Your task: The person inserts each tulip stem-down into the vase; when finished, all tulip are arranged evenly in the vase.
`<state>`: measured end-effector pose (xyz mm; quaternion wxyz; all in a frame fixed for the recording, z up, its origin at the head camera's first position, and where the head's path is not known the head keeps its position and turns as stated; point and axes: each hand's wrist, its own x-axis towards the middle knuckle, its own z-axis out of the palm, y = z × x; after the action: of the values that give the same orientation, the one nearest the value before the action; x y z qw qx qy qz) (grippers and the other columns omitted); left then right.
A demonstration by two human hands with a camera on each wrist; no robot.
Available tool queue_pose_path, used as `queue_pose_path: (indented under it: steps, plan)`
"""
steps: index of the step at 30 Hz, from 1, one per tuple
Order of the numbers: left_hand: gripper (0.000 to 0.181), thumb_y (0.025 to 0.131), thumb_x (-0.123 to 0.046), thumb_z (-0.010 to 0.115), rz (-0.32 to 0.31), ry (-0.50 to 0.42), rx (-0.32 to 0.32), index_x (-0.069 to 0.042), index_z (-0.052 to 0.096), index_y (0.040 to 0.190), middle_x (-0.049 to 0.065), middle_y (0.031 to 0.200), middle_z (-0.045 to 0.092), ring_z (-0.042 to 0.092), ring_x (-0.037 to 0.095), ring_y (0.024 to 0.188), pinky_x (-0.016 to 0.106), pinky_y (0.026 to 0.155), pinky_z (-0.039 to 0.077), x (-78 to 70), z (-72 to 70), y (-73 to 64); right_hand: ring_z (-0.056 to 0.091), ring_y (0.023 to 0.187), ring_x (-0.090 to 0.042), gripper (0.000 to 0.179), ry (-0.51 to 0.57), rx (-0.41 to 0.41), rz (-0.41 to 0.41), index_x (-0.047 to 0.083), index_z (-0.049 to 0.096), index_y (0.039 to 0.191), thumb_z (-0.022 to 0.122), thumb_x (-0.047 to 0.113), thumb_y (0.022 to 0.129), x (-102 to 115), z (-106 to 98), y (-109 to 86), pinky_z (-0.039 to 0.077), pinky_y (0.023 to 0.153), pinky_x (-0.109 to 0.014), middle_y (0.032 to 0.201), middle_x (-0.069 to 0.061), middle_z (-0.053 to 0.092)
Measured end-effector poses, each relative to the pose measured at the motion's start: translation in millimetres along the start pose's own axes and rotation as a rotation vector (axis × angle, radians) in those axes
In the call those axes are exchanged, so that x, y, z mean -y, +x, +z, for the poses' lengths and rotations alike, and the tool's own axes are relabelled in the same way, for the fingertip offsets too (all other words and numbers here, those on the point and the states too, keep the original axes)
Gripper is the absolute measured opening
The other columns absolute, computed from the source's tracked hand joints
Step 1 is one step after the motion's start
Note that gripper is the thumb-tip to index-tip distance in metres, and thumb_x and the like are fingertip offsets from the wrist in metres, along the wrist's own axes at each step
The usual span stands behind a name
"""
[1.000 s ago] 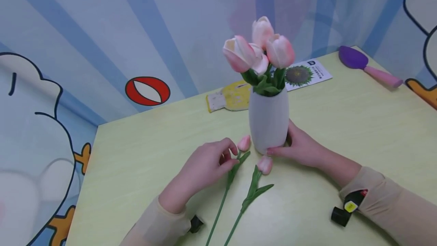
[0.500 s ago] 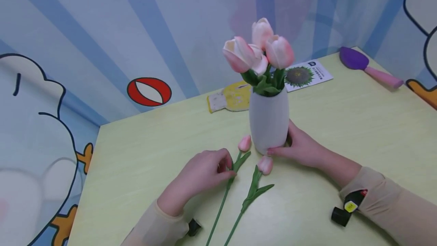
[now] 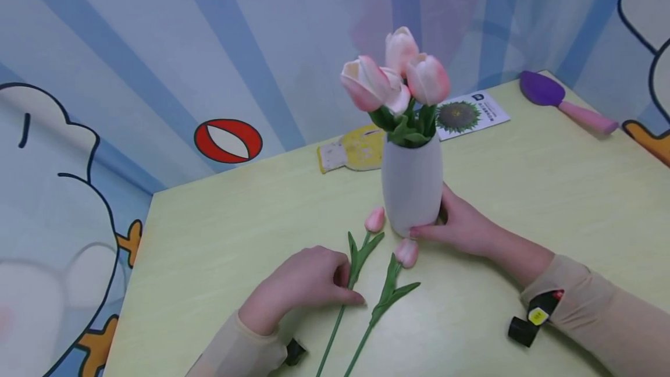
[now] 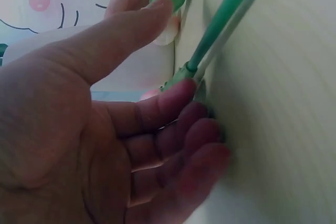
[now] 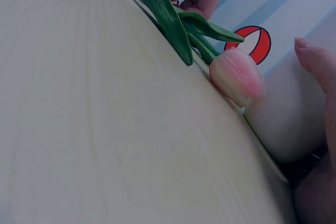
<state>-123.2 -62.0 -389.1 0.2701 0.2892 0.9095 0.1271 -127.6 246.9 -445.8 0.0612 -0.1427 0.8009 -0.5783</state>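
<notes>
A white vase (image 3: 412,185) stands on the table with several pink tulips (image 3: 402,83) in it. My right hand (image 3: 463,223) grips the vase low down, its thumb across the front and the other fingers hidden behind. Two more tulips lie on the table before the vase. Over the stem of the left tulip (image 3: 374,220) is my left hand (image 3: 309,278), thumb and fingers spread apart. In the left wrist view the green stem (image 4: 223,22) runs right at the index fingertip, clear of the thumb. The right tulip (image 3: 406,253) has its bud close to the vase's base.
Behind the vase lie a yellow bottle-shaped cutout (image 3: 361,150) and a card with a plant picture (image 3: 471,114). A purple scoop with a pink handle (image 3: 544,89) is at the back right corner. A printed wall (image 3: 293,45) borders the table (image 3: 209,237).
My left hand has moved down along the left tulip, from near its bud to its lower stem. The right hand and the vase have stayed in place.
</notes>
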Motion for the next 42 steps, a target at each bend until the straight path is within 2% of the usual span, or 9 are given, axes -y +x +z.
queue_pose_path:
  steps: [3,8,15,23,36,42]
  plan:
    - [0.039,0.078,-0.057,0.084,-0.017,0.014,0.031,-0.026,0.061,0.071,-0.012,0.064,0.059,0.054,0.007,0.059,0.026,0.057,0.044,-0.2,2.8,-2.1,0.05,0.134,-0.029,0.089,-0.002,0.001,0.001,0.019,0.03,0.153,0.087,0.023,0.085,0.7,-0.3,0.7,0.037,0.114,-0.054,0.147,-0.008,0.05]
    - [0.039,0.078,-0.056,0.084,-0.015,0.03,0.033,-0.027,0.061,0.067,-0.013,0.061,0.058,0.053,0.006,0.057,0.026,0.055,0.043,0.6,10.0,-5.9,0.049,0.135,-0.03,0.091,0.005,0.003,0.013,0.018,0.029,0.154,0.087,0.024,0.085,0.9,0.1,1.0,0.036,0.115,-0.056,0.149,-0.009,0.048]
    - [0.038,0.08,-0.052,0.084,-0.002,0.024,-0.011,-0.028,0.059,0.064,-0.015,0.059,0.055,0.051,0.005,0.056,0.025,0.053,0.042,1.8,18.3,-18.9,0.051,0.133,-0.029,0.09,-0.003,-0.002,0.006,0.017,0.03,0.153,0.087,0.022,0.085,1.5,-0.3,1.1,0.039,0.113,-0.051,0.147,-0.009,0.051]
    - [0.035,0.082,-0.047,0.083,0.011,0.02,-0.04,-0.029,0.058,0.064,-0.016,0.061,0.054,0.048,0.004,0.058,0.024,0.053,0.041,4.3,26.3,-33.1,0.049,0.136,-0.031,0.09,0.007,0.0,0.015,0.017,0.029,0.153,0.088,0.024,0.085,0.5,-0.7,1.5,0.035,0.116,-0.056,0.149,-0.01,0.049]
    - [0.033,0.088,-0.042,0.077,0.035,0.04,-0.055,-0.03,0.057,0.065,-0.017,0.061,0.05,0.046,0.002,0.057,0.023,0.053,0.04,9.1,29.5,-35.3,0.048,0.137,-0.031,0.091,0.008,-0.002,0.017,0.016,0.029,0.154,0.087,0.023,0.085,1.9,0.3,0.5,0.035,0.116,-0.056,0.15,-0.009,0.048]
    - [0.028,0.088,-0.035,0.074,0.04,0.016,-0.073,-0.029,0.058,0.067,-0.017,0.06,0.05,0.045,0.002,0.056,0.022,0.052,0.039,11.6,27.3,-35.7,0.048,0.137,-0.031,0.091,-0.004,-0.005,0.025,0.016,0.029,0.154,0.088,0.023,0.085,1.9,0.4,1.0,0.035,0.116,-0.055,0.149,-0.01,0.049]
